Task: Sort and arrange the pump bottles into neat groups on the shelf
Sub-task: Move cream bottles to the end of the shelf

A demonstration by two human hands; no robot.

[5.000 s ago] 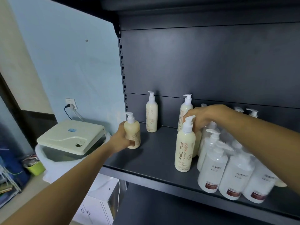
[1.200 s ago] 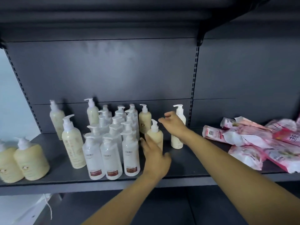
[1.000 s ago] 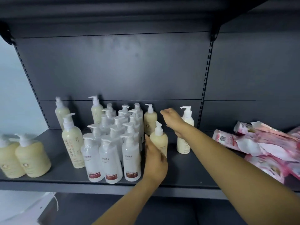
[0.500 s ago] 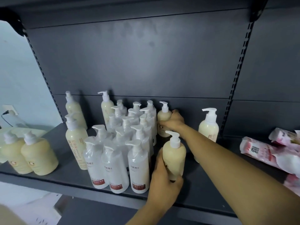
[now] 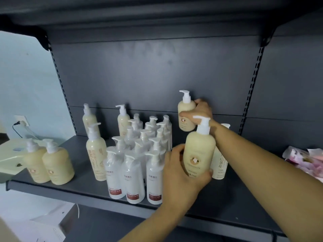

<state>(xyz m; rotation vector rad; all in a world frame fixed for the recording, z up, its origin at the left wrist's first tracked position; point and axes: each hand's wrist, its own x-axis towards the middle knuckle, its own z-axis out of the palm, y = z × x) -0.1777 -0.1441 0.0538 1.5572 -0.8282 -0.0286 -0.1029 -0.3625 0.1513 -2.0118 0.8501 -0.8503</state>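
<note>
Cream near bottle [image 5: 199, 151] gripped by left fingers [image 5: 207, 174], far bottle [image 5: 185, 106] by right fingers [image 5: 200, 103].

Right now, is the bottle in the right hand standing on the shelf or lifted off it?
Lifted, upright. The right hand grips the bottle; its base hangs clear above the shelf.

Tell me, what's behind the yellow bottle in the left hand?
A tall cream bottle stands behind the yellow bottle; only its right edge and pump tip show. The rest is covered.
</note>
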